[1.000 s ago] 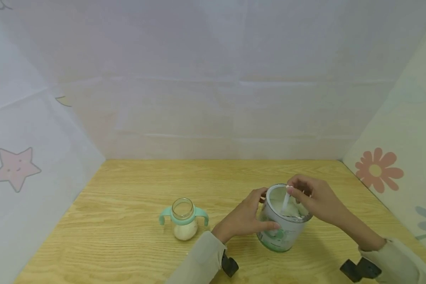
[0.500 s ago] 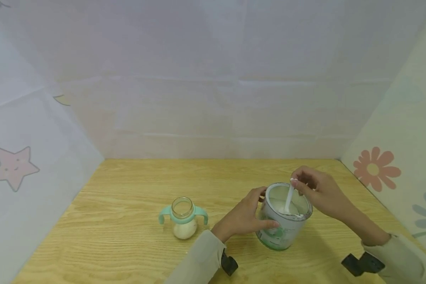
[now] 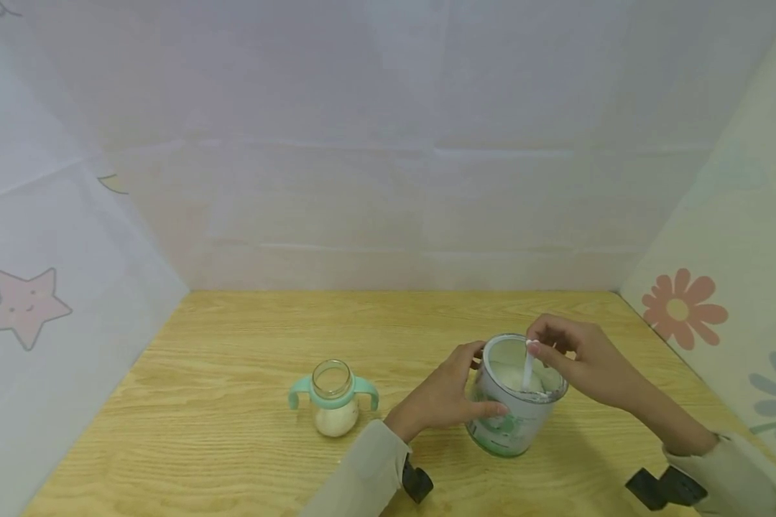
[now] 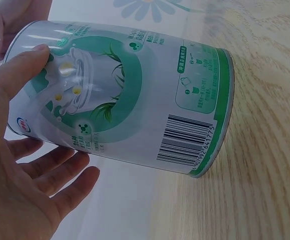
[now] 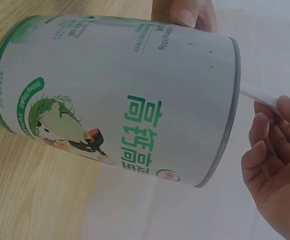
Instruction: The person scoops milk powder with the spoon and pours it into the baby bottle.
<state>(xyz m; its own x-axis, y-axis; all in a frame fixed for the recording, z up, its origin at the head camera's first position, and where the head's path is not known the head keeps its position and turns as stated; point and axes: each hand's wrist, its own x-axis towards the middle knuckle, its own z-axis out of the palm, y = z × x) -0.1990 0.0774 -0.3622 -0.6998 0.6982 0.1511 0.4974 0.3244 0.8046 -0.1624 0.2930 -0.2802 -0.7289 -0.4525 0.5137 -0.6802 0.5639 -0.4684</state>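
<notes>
A white and green milk powder can [image 3: 517,424] stands open-topped on the table's right half, tilted slightly. My left hand [image 3: 442,395] holds it from the left, thumb across the front and fingers round the far side. In the left wrist view that thumb lies on the can's printed wall [image 4: 155,95]. My right hand [image 3: 578,355] pinches the handle end of a white scoop [image 3: 528,370] above the can's mouth. The scoop's lower end is inside the can, hidden in or behind pale powder. The right wrist view shows the scoop's handle [image 5: 260,97] between thumb and fingers.
A glass baby bottle [image 3: 336,420] with a mint-green two-handled collar stands uncapped left of my left forearm, pale contents inside. The wooden table [image 3: 233,345] is bounded by a pale cloth backdrop [image 3: 388,215] behind and on both sides.
My right hand rose with the scoop, drawing it partly up from the powder, then lowered it again. The left hand, can and bottle stay in place.
</notes>
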